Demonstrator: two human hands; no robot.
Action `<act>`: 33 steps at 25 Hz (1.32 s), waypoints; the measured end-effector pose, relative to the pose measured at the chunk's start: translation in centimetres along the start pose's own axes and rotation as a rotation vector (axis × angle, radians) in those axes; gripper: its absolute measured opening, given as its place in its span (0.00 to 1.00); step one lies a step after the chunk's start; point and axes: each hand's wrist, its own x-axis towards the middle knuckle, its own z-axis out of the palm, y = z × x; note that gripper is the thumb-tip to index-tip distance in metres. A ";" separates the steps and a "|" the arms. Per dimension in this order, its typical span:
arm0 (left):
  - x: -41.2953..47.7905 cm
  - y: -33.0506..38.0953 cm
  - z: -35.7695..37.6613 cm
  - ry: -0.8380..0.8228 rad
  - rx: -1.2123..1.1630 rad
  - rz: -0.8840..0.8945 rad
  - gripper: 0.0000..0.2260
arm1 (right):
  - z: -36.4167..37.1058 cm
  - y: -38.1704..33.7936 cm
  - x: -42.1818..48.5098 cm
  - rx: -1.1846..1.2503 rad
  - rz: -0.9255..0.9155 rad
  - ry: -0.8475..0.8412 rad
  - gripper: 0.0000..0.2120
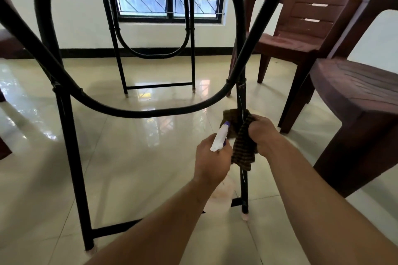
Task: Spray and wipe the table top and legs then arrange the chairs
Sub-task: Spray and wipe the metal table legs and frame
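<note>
The right grip (261, 133) clutches the checked cloth (243, 150) around the near right table leg (244, 187), whose upright length runs on below toward the floor, while the left grip (212, 161), just left, holds the spray bottle (219, 137) aimed at it.

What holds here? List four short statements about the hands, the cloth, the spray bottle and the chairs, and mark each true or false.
1. The right hand grips the checked cloth against the black table leg. True.
2. The left hand is empty. False: it holds the spray bottle, with the nozzle pointing towards the cloth.
3. Two brown chairs stand to the right of that leg. True.
4. The cloth lies flat on the floor. False: it is held up at the leg, well above the tiles.
</note>
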 end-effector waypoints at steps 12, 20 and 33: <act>1.2 3.7 0.5 0.070 -0.127 0.106 0.09 | 0.4 -1.4 -2.1 0.122 -0.076 0.049 0.15; 0.8 2.5 -0.4 0.149 -0.114 0.027 0.05 | 1.9 -3.9 -0.8 -0.057 -0.748 0.249 0.19; 0.7 0.9 -3.6 0.168 -0.058 -0.007 0.04 | 4.7 -3.0 0.9 -0.340 -0.764 0.506 0.23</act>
